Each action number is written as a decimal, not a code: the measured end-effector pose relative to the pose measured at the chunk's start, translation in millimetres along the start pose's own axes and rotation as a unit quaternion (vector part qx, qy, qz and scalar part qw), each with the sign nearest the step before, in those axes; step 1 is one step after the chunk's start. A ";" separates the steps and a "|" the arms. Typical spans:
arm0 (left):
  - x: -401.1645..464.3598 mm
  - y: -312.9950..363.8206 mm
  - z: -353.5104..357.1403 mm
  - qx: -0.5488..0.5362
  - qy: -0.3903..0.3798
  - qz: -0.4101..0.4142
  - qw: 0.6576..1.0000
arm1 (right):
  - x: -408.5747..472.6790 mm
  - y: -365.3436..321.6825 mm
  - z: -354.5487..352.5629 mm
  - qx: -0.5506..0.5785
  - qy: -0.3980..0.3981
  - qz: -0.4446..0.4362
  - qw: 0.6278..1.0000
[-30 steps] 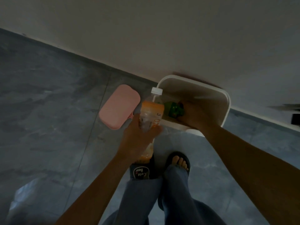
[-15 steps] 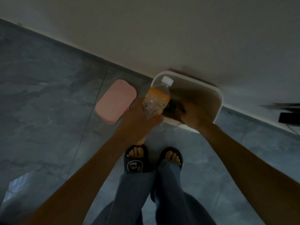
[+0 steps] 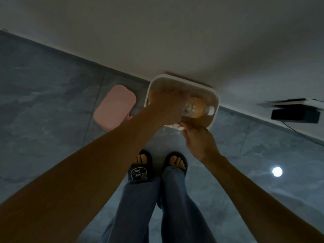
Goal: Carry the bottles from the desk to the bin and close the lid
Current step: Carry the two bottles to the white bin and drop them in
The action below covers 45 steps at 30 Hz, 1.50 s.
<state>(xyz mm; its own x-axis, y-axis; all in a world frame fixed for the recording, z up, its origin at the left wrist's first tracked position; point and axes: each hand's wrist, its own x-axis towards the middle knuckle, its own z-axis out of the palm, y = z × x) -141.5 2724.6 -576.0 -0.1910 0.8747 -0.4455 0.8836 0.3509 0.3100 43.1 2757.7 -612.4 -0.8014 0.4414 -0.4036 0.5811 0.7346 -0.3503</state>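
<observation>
A white bin (image 3: 216, 102) stands open on the floor against the wall. My left hand (image 3: 168, 107) reaches down into it, gripping an orange-labelled bottle (image 3: 197, 108) that lies sideways inside the bin with its white cap pointing right. My right hand (image 3: 198, 139) is outside the bin, its fingertips pinching the near rim. The pink lid (image 3: 114, 107) lies flat on the floor just left of the bin. My left hand and the bottle hide whatever else lies in the bin.
My feet in dark slippers (image 3: 140, 170) stand just before the bin on grey tiled floor. A black box (image 3: 294, 114) with a cable sits by the wall at right. A lamp's reflection (image 3: 277, 171) shines on the tiles.
My left hand moved forward and down into the bin, turning the bottle from upright to sideways. My right hand came out of the bin to its near rim.
</observation>
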 end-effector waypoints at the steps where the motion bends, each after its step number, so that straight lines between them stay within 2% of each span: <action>1: 6.6 -2.1 8.4 0.007 -0.013 -0.004 1.000 | -1.6 1.6 3.8 -0.008 0.013 -0.005 1.000; 4: 23.2 -12.9 33.3 -0.014 -0.062 -0.021 0.998 | -3.9 7.0 14.8 -0.016 0.039 -0.015 0.999; 14: 51.0 -24.9 75.6 -0.078 -0.154 -0.046 0.984 | -4.8 12.1 43.1 -0.018 0.149 -0.035 0.988; 18: 43.7 -26.7 73.5 -0.091 -0.145 -0.060 0.983 | -6.5 7.7 39.4 -0.020 0.133 -0.029 0.990; 21: 29.4 -29.2 62.2 -0.114 -0.140 -0.074 0.981 | -6.7 0.6 27.7 -0.020 0.070 -0.006 0.997; 23: 10.9 -27.4 47.6 -0.120 -0.108 -0.076 0.984 | -10.0 -7.8 17.1 -0.015 0.046 0.011 0.999; 27: -51.6 -13.6 10.7 -0.167 -0.039 -0.060 0.983 | -35.8 -32.1 -19.2 0.017 0.004 0.022 1.000; 30: -117.2 -2.0 -12.8 -0.241 -0.013 -0.092 0.966 | -72.3 -52.5 -57.4 0.042 -0.062 0.050 0.996; 34: -220.5 21.6 -43.8 -0.312 -0.076 -0.168 0.932 | -136.0 -80.0 -119.6 0.095 -0.126 0.104 0.982; 38: -324.1 44.5 -92.4 -0.332 -0.120 -0.230 0.907 | -206.9 -112.2 -194.8 0.124 -0.212 0.162 0.956; 45: -468.9 79.8 -171.3 -0.343 -0.165 -0.296 0.876 | -320.3 -151.8 -296.7 0.156 -0.215 0.222 0.938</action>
<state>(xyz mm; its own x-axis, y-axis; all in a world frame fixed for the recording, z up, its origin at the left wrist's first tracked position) -54.7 2399.8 -198.5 -0.2945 0.3675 -0.8822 0.1854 0.9276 0.3245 169.5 2657.7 -179.2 -0.3792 0.3701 -0.8481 0.9107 0.3116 -0.2712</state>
